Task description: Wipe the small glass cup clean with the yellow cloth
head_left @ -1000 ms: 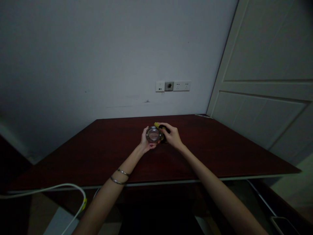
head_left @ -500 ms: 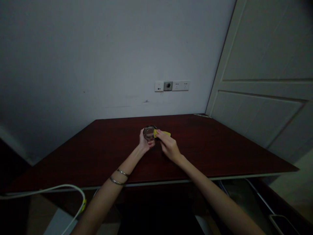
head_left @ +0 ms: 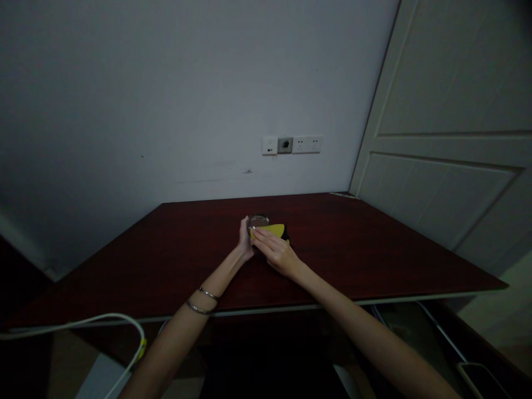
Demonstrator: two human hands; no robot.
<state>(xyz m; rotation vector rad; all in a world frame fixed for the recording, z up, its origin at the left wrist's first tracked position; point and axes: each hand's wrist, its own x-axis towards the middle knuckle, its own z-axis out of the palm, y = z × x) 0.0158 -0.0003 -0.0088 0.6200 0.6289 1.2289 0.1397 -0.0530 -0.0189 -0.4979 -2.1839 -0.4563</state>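
My left hand (head_left: 245, 244), with two bangles on its forearm, is closed around the side of a round, clear glass dish (head_left: 260, 220) above the middle of the table. My right hand (head_left: 276, 252) pinches a yellow cloth (head_left: 275, 228) with a dark edge or underside and presses it against the near rim of the glass. The cloth and right fingers cover the near part of the dish. Most of the left fingers are hidden behind the glass and the right hand.
The dark red table (head_left: 357, 249) reaches back to a pale wall with a row of sockets (head_left: 292, 145). A panelled door (head_left: 444, 166) stands at right. A white cable (head_left: 112, 316) loops over the front left edge. A phone-like object (head_left: 482, 381) lies low at right.
My right hand has moved left and slightly nearer with the cloth, which now covers the glass's near side and shows more yellow. The dish has tipped and shifted slightly right.
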